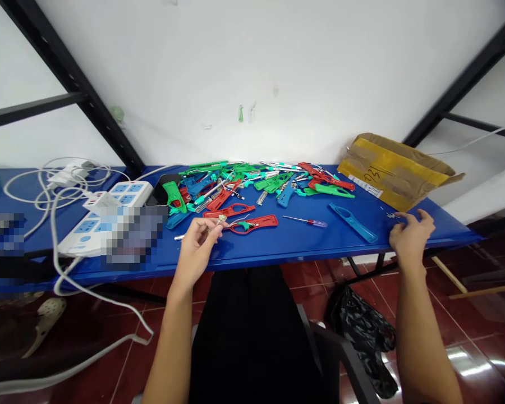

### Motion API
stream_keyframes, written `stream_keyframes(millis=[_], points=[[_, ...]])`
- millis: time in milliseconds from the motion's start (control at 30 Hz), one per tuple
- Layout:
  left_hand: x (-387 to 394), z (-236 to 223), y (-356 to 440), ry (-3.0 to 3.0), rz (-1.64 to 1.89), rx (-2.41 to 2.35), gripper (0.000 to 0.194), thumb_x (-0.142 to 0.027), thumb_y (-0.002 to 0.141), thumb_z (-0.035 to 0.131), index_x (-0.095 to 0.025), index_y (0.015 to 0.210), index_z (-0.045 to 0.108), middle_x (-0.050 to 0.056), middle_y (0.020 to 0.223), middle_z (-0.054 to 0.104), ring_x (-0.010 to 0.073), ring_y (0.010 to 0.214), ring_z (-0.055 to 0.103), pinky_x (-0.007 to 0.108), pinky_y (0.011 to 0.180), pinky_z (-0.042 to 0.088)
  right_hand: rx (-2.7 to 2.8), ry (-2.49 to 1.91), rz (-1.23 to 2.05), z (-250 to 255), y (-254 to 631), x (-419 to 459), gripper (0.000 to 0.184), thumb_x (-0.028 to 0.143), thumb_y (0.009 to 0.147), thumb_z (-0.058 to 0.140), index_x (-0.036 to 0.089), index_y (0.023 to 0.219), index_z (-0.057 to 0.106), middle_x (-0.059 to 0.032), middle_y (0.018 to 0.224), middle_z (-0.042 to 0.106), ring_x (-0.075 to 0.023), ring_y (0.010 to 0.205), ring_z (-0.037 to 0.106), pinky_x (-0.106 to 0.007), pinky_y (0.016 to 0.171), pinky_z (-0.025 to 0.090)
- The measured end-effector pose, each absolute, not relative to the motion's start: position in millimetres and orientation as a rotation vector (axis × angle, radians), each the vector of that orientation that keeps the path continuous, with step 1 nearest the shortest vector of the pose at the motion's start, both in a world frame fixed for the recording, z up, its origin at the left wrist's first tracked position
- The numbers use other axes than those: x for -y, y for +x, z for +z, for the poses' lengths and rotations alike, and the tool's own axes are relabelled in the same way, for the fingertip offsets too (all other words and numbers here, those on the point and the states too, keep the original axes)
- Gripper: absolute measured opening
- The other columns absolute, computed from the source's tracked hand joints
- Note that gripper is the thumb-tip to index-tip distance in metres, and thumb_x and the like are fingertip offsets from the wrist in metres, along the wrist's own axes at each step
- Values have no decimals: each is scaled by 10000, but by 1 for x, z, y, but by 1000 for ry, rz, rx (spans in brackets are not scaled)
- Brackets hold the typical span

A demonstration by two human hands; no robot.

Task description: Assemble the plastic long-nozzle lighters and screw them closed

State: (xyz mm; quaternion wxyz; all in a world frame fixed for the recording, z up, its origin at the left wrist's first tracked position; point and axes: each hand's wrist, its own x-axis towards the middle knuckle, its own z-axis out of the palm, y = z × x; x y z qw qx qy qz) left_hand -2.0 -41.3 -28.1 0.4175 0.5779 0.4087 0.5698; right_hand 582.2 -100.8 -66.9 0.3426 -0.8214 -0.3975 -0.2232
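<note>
My left hand (200, 241) is closed in a pinch on a small brass-coloured part (221, 219), with thin wire running to its right. Just beyond it on the table lie two red lighter-shaped casing halves, one a red casing (263, 221) with a green piece and wires in it. My right hand (412, 233) reaches over the table's right end, fingers bent and apart. Beside its fingertips sit tiny metal pieces (391, 215), too small to name. Between the hands are a screwdriver (311, 222) with a clear purple handle and a blue casing half (353, 223).
A heap of green, red and blue casings with metal tubes (219, 188) lies along the wall. An open cardboard box (387, 171) stands at the right back. Power strips (126, 196), tangled white cables (53, 207) and a blurred phone-like slab (132, 238) occupy the left.
</note>
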Motion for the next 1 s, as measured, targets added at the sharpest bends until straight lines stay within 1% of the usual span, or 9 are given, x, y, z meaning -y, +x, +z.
stream_keyframes(millis=[100,167,267,333,467,600,700,867,1000], points=[[42,-28,-1,1450,1449,-1024,298,-453,948,821,-247,957,605,54,1031,772,192,905,719,313,800,562,1063,-2080,-624,-67,579,106,370,226,929,476,129,1197,713,-275,1427,526,-445,1382,524,-667,1186,393],[42,-28,-1,1451,1449,-1020,294,-452,954,816,-247,961,605,58,1046,772,204,956,732,313,810,561,1170,-2047,-617,-64,575,104,373,280,986,467,131,1230,707,-272,1426,558,-429,1391,528,-642,1206,390],[41,-29,-2,1458,1426,-1020,298,-459,956,815,-245,960,608,56,1037,769,202,944,731,310,799,557,1493,-1996,-491,-57,568,86,333,363,1008,537,199,1189,763,-179,1358,684,-350,1307,614,-524,1186,458],[41,-30,-3,1466,1417,-1022,298,-458,955,818,-244,962,611,51,1007,765,198,918,728,305,780,553,1638,-1984,-417,-53,566,65,343,359,1005,550,209,1207,784,-152,1328,723,-332,1243,648,-509,1150,489],[39,-33,-4,1480,1427,-1016,294,-448,958,823,-244,966,611,55,1025,778,198,918,735,302,763,551,1699,-2015,-375,-45,570,20,415,314,1030,478,154,1242,797,-202,1259,730,-367,1200,642,-580,1115,488],[40,-33,-4,1483,1428,-1034,309,-470,951,826,-246,982,615,68,1068,790,218,954,754,308,738,558,1866,-1961,-258,-42,573,1,366,282,1022,508,215,1142,848,-149,1208,755,-316,1159,673,-512,1120,509],[41,-31,-3,1492,1426,-1051,324,-490,939,832,-247,958,620,69,1049,787,233,986,762,314,744,565,1943,-1925,-199,-42,571,-2,417,239,1046,460,250,1203,846,-131,1282,742,-295,1198,679,-488,1120,517],[41,-29,-3,1495,1415,-1075,337,-507,921,844,-251,940,626,62,1002,773,243,992,760,331,781,579,1923,-1988,-202,-39,567,-15,465,374,1077,509,187,1429,748,-171,1267,727,-337,1173,687,-492,1080,537],[41,-30,-3,1505,1405,-1072,318,-492,936,833,-252,952,625,61,1001,775,245,1035,765,320,796,572,1897,-2055,-223,-35,560,-34,472,436,1101,490,212,1417,761,-161,1258,745,-344,1171,686,-459,1027,541]])
